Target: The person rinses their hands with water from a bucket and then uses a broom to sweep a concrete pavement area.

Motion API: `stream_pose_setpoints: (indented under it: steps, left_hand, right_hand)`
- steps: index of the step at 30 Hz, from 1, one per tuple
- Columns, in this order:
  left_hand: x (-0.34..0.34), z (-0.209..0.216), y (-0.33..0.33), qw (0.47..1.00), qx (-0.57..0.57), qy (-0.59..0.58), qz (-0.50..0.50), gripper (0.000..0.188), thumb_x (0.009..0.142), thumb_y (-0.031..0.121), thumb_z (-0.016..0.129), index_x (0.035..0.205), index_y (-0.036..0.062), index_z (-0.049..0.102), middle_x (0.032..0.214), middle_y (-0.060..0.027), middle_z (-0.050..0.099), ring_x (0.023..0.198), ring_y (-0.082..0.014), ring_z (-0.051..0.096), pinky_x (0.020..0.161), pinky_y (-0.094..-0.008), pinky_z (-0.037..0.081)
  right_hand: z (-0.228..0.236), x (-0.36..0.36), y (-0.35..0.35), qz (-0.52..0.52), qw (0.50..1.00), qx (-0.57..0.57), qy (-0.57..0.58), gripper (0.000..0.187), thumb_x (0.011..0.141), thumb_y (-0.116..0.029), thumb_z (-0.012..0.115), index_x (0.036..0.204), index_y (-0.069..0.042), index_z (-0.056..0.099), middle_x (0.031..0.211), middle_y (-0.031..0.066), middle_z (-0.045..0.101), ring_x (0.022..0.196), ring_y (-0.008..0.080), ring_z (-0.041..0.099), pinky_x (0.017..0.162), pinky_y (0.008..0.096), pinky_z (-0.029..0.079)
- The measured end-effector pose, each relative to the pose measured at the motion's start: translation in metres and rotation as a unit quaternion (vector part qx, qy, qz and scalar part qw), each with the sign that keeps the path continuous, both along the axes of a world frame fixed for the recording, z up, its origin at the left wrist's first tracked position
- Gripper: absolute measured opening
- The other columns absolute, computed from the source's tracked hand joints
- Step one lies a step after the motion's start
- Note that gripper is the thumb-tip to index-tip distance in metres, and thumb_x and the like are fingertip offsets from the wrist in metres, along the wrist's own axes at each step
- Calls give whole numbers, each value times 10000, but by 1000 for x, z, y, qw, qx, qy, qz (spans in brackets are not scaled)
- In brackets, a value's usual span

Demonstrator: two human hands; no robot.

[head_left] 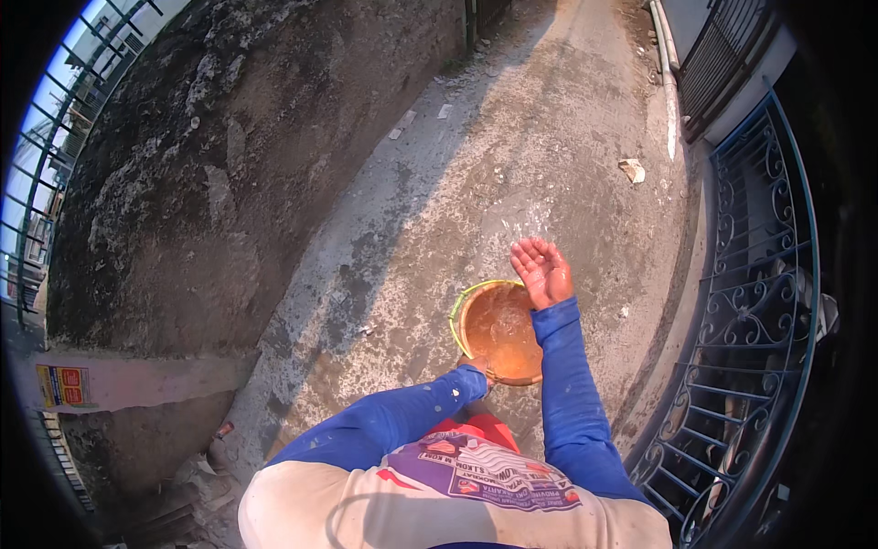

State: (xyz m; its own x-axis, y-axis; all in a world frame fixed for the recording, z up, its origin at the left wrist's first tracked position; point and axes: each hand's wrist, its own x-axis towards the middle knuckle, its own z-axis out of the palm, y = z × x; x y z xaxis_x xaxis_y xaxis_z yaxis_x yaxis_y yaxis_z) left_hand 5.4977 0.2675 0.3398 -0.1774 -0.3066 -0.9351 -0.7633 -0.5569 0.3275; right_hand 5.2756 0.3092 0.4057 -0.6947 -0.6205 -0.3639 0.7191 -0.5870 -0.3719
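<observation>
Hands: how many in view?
2: the left hand, gripping the bucket at its near left, and the right hand, open, palm showing, by its far right. None seems hidden.

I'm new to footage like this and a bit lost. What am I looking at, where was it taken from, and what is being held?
No machine here: these are a person's two bare hands, in blue sleeves. The single picture comes from a wide fisheye camera worn on the head, looking down, so straight edges bend near its rim.

The left hand holds a bucket at its edge; there is brownish liquid inside. The right hand is open, palm up, holding nothing solid, with drops beyond its fingers. Below is rough ground, where a pale scrap lies. A dark wall stands left, a blue metal gate right.
</observation>
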Motion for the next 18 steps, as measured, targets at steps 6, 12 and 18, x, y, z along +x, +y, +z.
stream_pose_setpoints:
  steps: [6,12,18]
  left_hand:
    - [-28,-13,-16,985,-49,12,163,310,783,95,555,1053,-56,553,888,-219,637,712,-337,658,601,-427,579]
    - [-35,-30,-28,966,-15,97,237,324,744,101,584,1045,-13,553,786,-188,623,567,-279,619,452,-399,484]
    - [5,-80,-94,963,-46,72,255,271,682,102,604,908,-46,595,738,-179,632,621,-294,643,520,-418,524]
  right_hand:
    - [6,-41,-16,32,972,230,47,392,934,-344,463,1160,-24,472,1195,161,518,1137,313,505,943,459,431]
    - [-250,19,-19,59,864,499,-36,391,937,-359,395,1115,-42,536,1102,133,578,1037,272,558,865,438,466]
    - [-162,2,-154,96,972,92,-196,242,906,-281,465,963,-60,546,996,143,602,1035,306,564,868,464,460]
